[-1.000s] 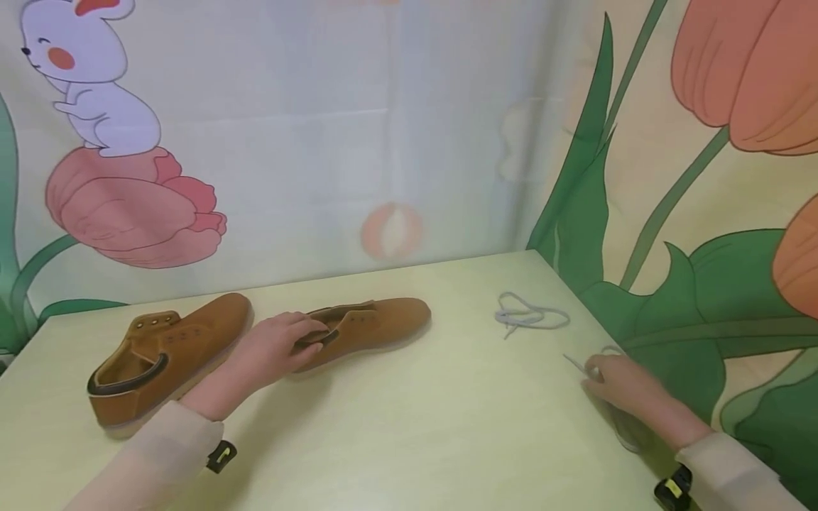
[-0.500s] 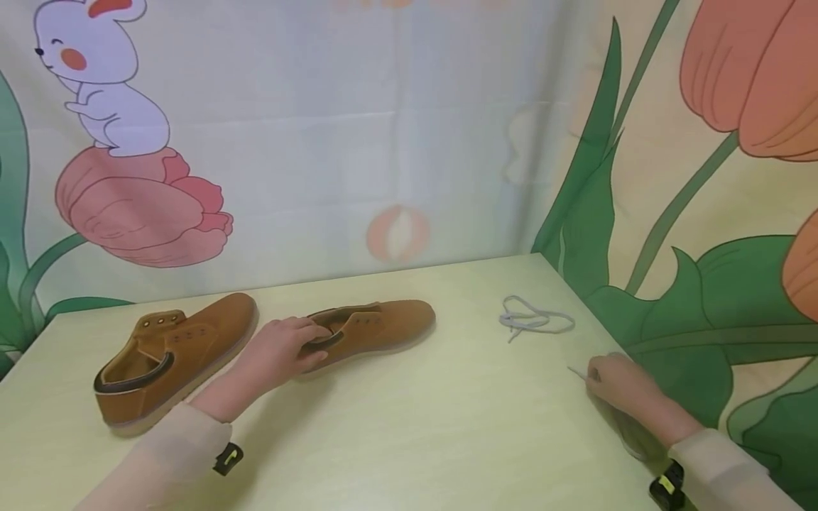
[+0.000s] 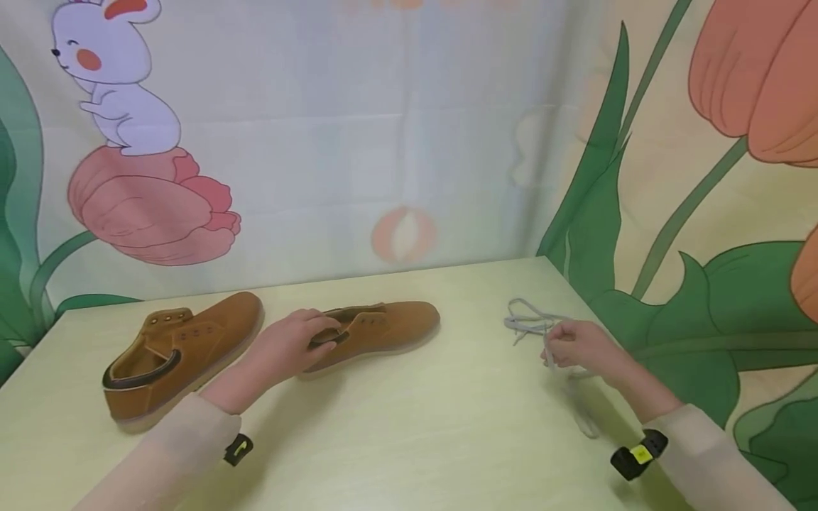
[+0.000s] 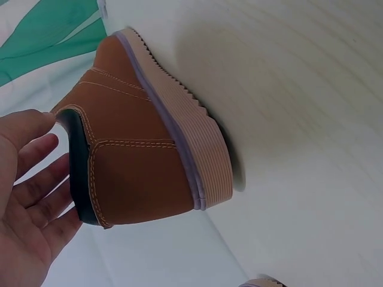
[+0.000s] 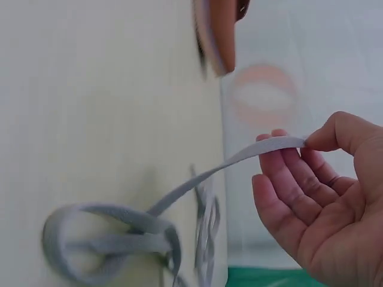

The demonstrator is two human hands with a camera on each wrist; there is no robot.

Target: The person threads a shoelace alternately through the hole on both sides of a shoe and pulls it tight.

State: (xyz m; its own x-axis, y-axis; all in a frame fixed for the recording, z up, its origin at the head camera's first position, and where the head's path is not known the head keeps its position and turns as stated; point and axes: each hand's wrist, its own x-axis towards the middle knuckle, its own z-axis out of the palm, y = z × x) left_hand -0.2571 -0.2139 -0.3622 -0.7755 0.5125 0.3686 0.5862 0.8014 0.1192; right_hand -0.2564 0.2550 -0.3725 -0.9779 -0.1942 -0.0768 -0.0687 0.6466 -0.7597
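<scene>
In the head view my left hand [image 3: 296,344] is at the collar of a brown shoe [image 3: 399,326], whose toe points right. The left wrist view shows the thumb at the shoe's dark-lined collar [image 4: 79,167], with curled fingers on its other side. My right hand [image 3: 584,349] pinches a grey shoelace [image 5: 227,160] between thumb and index finger. From the pinch that lace slopes down to a loose loop [image 5: 119,239] on the table. A second grey shoelace [image 3: 527,323] lies bunched just beyond the right hand.
Another brown shoe [image 3: 185,355], its flap of eyelets raised, stands left of the left hand. The pale table [image 3: 409,440] meets a printed cloth backdrop [image 3: 319,156] at the back and on the right.
My right hand has risen and moved left, away from the table's right edge, drawing the pinched shoelace along. The left hand stays at the shoe; the whole view has shifted slightly.
</scene>
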